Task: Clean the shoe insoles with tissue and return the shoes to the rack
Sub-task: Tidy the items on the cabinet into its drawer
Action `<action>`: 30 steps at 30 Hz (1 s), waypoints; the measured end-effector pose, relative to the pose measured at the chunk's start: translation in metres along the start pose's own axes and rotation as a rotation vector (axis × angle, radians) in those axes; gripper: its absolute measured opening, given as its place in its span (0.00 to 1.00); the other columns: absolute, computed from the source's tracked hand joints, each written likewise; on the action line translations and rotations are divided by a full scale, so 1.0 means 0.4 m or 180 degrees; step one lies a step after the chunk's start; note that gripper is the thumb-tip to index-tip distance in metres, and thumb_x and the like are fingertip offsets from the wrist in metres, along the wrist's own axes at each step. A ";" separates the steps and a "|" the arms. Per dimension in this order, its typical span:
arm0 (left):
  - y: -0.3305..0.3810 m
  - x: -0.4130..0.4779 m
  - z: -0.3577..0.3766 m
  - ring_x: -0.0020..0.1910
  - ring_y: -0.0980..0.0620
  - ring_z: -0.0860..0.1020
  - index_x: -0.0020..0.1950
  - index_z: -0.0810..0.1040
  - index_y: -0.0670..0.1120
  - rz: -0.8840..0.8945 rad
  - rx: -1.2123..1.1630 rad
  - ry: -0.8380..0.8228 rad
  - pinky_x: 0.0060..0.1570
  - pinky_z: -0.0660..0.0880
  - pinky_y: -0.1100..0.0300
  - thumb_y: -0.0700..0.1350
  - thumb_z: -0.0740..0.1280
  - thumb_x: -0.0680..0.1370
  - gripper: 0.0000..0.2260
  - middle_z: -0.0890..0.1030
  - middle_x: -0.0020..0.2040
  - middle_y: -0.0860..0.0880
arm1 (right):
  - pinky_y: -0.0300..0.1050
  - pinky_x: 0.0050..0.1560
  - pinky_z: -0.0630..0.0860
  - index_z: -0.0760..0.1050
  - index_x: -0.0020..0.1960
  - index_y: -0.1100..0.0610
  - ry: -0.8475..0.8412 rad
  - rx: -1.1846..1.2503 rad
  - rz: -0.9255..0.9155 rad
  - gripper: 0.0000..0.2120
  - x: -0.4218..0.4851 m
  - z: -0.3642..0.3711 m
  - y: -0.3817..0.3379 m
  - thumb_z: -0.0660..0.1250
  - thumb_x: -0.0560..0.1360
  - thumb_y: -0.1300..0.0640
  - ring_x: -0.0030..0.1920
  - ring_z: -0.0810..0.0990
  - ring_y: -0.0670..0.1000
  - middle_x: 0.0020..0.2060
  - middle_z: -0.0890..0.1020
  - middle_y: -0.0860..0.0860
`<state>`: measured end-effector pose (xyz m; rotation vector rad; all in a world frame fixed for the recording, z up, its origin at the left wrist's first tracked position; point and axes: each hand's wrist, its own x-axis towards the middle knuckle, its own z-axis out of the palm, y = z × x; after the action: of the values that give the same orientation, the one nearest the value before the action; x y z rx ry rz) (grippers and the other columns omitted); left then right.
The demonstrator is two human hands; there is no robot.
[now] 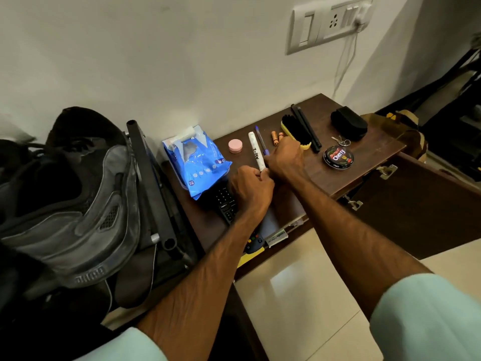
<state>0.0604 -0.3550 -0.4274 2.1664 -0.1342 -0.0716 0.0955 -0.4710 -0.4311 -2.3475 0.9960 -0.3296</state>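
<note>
Left hand: curled into a fist over the dark counter, right next to the other hand. It may be pinching something small and white, but that is too hidden to tell.
Right hand: also closed, knuckles up, touching the left hand. I cannot tell what it grips.
Tissue pack: blue and white, lying on the counter by the wall, just left of the hands.
Shoe: grey and black, on the rack at the left, well apart from the hands.
White marker: lies on the counter, its near end at the hands.
Pink tub: near the marker.
Shoe brush: yellow, behind the right hand.
Polish tin: black, round, to the right.
Keys: just behind the tin.
</note>
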 end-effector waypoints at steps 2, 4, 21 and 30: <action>0.002 -0.001 -0.006 0.42 0.48 0.83 0.42 0.84 0.40 0.0014 -0.0044 -0.0055 0.50 0.80 0.52 0.46 0.72 0.78 0.09 0.85 0.40 0.45 | 0.41 0.29 0.67 0.77 0.46 0.59 -0.0164 -0.0047 -0.0039 0.13 -0.015 -0.012 0.024 0.74 0.77 0.50 0.36 0.77 0.51 0.40 0.80 0.55; 0.005 -0.011 -0.009 0.43 0.48 0.83 0.44 0.84 0.40 -0.0006 -0.0096 -0.0083 0.50 0.79 0.53 0.46 0.72 0.78 0.09 0.85 0.41 0.45 | 0.41 0.27 0.67 0.75 0.43 0.57 -0.0292 -0.0028 0.0025 0.13 -0.038 -0.033 0.059 0.75 0.75 0.50 0.33 0.73 0.49 0.37 0.77 0.53; 0.087 -0.298 0.062 0.28 0.50 0.78 0.44 0.86 0.44 0.0004 -0.0385 -0.1673 0.37 0.80 0.53 0.50 0.72 0.77 0.10 0.86 0.39 0.44 | 0.39 0.34 0.75 0.84 0.41 0.51 0.0334 0.1350 0.0501 0.04 -0.347 -0.212 0.412 0.78 0.73 0.58 0.29 0.78 0.41 0.30 0.83 0.45; -0.013 -0.411 0.207 0.22 0.57 0.76 0.53 0.84 0.35 -0.0479 0.0003 -0.2307 0.25 0.75 0.68 0.44 0.71 0.79 0.12 0.85 0.43 0.43 | 0.49 0.37 0.84 0.86 0.47 0.59 0.0147 0.1865 0.1436 0.04 -0.449 -0.140 0.629 0.78 0.72 0.62 0.37 0.85 0.54 0.35 0.86 0.53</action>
<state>-0.1107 -0.3997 -0.4782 2.0541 -0.3803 -0.9404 -0.1992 -0.5065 -0.5337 -1.5539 1.2185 -0.4266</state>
